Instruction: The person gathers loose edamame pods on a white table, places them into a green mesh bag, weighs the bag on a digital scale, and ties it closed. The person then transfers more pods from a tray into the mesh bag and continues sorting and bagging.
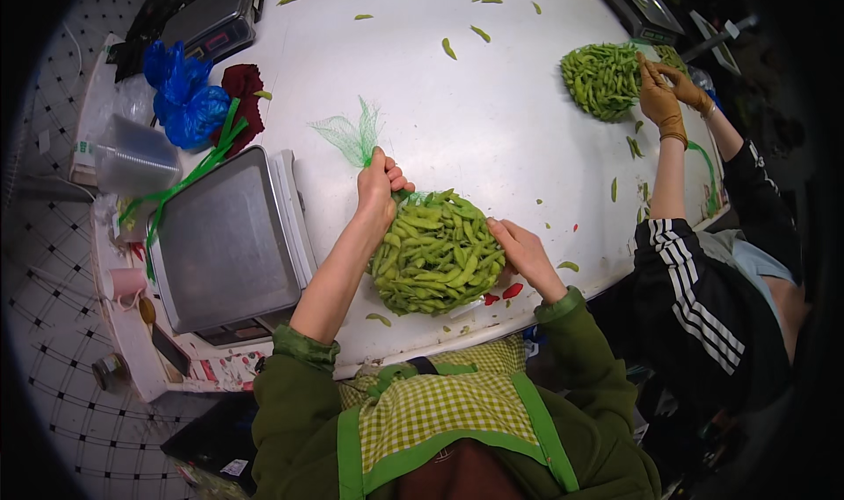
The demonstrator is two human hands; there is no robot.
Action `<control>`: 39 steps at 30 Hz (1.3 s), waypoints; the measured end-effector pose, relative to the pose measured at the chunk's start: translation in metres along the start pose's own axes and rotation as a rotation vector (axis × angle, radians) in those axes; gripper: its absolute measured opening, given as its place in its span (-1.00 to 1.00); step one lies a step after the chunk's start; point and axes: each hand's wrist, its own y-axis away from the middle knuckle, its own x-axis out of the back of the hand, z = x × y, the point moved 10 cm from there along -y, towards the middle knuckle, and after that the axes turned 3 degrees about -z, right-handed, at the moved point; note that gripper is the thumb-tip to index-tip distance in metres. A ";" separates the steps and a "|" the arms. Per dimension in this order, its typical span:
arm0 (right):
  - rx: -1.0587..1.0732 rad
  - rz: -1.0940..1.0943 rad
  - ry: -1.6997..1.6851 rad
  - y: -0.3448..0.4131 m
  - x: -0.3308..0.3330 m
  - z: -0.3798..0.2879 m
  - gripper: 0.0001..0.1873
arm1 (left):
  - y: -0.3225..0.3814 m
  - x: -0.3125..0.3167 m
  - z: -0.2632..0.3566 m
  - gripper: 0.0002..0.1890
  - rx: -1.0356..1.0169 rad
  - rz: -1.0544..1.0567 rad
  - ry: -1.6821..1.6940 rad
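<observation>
Before me on the white table [422, 91] rests a green mesh bag full of edamame pods [438, 256], rounded and tightly packed. My left hand [380, 185] grips the gathered neck of the bag, and the loose mesh end [356, 134] fans out above my fist. Against the bag's right side lies my right hand [525, 256], its thumb on the mesh near the top and its fingers partly hidden behind the pods. A few red scraps [512, 291] and a loose pod [378, 318] lie close to the bag.
A weighing scale [227, 243] stands at left, green ties [198, 170] across its edge. Beyond are clear plastic containers [135, 157], a blue plastic bag [188, 97] and another scale [214, 18]. At right, a co-worker's gloved hands [663, 97] touch another filled mesh bag [600, 81].
</observation>
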 end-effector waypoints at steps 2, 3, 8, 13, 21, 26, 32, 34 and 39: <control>0.218 0.159 0.297 0.007 0.019 -0.029 -0.34 | 0.002 0.000 0.001 -0.60 -0.027 -0.004 0.008; 0.223 0.136 0.275 0.010 0.017 -0.031 -0.35 | 0.004 0.000 0.002 -0.60 -0.040 -0.007 0.012; 0.151 0.008 -0.015 0.022 -0.001 -0.012 -0.31 | 0.012 0.005 0.000 -0.60 -0.052 0.021 0.088; 0.171 -0.241 -0.576 0.021 -0.027 0.008 -0.27 | 0.004 0.027 0.011 -0.59 -0.186 0.077 0.034; 0.682 -0.004 0.061 0.023 -0.029 -0.062 -0.19 | -0.043 0.058 0.017 -0.58 -0.169 0.174 -0.136; 0.685 0.248 0.255 -0.009 -0.014 -0.069 -0.23 | -0.080 0.085 -0.003 -0.55 -0.154 0.027 -0.284; 0.593 0.209 0.417 -0.031 -0.009 -0.099 -0.29 | -0.075 0.083 -0.003 -0.49 -0.169 0.018 -0.281; 0.611 0.198 0.401 -0.036 -0.009 -0.101 -0.33 | -0.073 0.085 -0.013 -0.49 -0.090 0.060 -0.190; 0.431 0.148 0.396 -0.045 -0.006 -0.098 -0.39 | -0.058 0.082 -0.039 -0.59 0.121 0.051 -0.082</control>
